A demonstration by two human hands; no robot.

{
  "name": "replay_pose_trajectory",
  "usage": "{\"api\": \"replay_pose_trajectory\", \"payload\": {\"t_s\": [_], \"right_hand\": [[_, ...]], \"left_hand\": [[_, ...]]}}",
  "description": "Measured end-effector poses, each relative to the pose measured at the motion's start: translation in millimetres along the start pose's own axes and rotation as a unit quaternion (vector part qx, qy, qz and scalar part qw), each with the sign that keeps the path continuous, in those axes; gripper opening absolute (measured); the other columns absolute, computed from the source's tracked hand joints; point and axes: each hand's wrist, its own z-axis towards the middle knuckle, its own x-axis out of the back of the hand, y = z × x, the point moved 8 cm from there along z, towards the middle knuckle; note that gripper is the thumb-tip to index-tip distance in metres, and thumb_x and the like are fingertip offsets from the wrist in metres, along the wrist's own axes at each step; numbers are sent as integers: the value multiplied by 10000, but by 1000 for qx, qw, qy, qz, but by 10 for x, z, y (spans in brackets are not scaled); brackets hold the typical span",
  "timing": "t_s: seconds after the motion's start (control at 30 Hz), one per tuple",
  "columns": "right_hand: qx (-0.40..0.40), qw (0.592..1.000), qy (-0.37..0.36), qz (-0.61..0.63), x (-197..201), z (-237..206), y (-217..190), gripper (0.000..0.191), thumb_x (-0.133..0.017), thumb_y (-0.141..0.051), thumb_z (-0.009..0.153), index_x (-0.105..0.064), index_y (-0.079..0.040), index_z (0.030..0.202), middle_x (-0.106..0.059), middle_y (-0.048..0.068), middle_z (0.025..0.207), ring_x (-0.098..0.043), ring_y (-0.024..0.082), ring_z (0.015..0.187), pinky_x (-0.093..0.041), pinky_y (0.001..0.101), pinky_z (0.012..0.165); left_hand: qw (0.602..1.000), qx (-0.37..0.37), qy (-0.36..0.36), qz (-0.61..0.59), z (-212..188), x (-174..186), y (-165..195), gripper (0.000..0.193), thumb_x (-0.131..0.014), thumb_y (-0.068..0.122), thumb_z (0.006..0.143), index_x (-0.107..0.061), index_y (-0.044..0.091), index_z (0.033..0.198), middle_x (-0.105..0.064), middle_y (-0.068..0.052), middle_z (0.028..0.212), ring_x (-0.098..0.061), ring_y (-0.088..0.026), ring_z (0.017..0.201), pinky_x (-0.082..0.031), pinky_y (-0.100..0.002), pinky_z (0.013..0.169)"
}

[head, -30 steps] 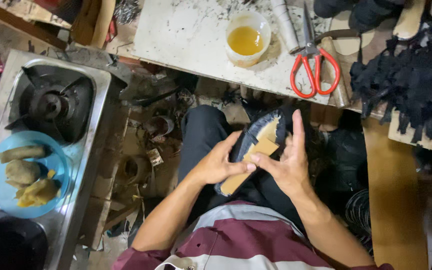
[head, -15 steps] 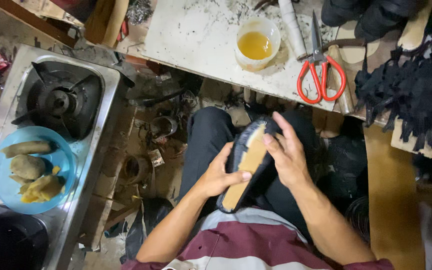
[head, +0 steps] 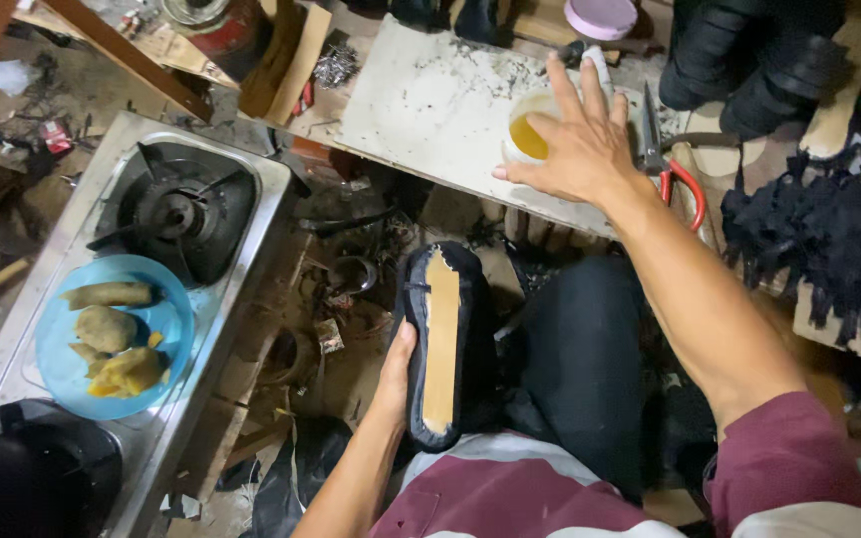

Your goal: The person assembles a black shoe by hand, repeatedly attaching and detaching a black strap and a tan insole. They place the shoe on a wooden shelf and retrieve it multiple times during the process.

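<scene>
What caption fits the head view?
Left hand holds a black shoe sole; right hand reaches over the glue cup.

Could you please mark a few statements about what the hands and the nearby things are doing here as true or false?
1. The left hand holds a black shoe upper with a tan insole facing up. True.
2. The right hand grips the red-handled scissors. False: it reaches over the cup of yellow liquid; the scissors lie beside it on the white board.
3. The blue plate on the gas stove holds food. True.
4. The stove burner is lit. False: no flame shows.
5. Both hands are on the shoe upper. False: only the left hand is.
</scene>
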Motion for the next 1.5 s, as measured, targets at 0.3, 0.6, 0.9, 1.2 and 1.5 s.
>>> {"api": "replay_pose_trajectory", "payload": {"t_s": [0.3, 0.6, 0.9, 1.2, 1.5], "right_hand": [[24, 998, 51, 3, 149, -295, 76, 692, -856, -613, 735, -809, -68, 1158, -250, 237, 1699, -141, 459, 1547, -171, 725, 1128], [40, 893, -12, 447, 260, -1217, -273, 365, -592, -362, 986, -794, -63, 1040, -437, 189, 1651, -363, 358, 1584, -239, 545, 1320], [32, 851, 14, 524, 134, -1690, -485, 517, -551, -414, 992, -662, -84, 1375, 22, 224, 1758, 43, 418, 1651, -111, 605, 1289], [224, 926, 54, 300, 141, -2163, -1047, 314, -710, -421, 882, -785, -255, 1138, -127, 158, 1728, 68, 422, 1622, 21, 564, 1319], [101, 963, 143, 206, 182, -1890, -587, 430, -641, -413, 953, -733, -173, 1298, -201, 246, 1690, -111, 493, 1605, -138, 607, 1313]], "left_hand": [[999, -28, -9, 26, -5, 91, 124, 684, -503, 530, 975, -471, 88, 1495, -631, -72, 1315, -615, -182, 1120, -508, -338, 949], [975, -106, -127, 148, 264, -630, 236, 803, -523, 617, 961, -480, 9, 1485, -607, -107, 1390, -588, -196, 1240, -443, -337, 1080], [958, -105, -203, 173, 276, -999, 220, 781, -529, 587, 981, -483, -1, 1492, -605, -100, 1367, -564, -182, 1230, -426, -326, 1072], [975, -100, -158, 117, 361, -1006, 298, 757, -496, 560, 999, -459, -1, 1506, -588, -129, 1421, -568, -205, 1274, -437, -355, 1107], [976, -95, -159, 111, 306, -1045, 301, 713, -490, 544, 1014, -499, -9, 1464, -624, -97, 1320, -591, -173, 1172, -469, -329, 1027]]}}
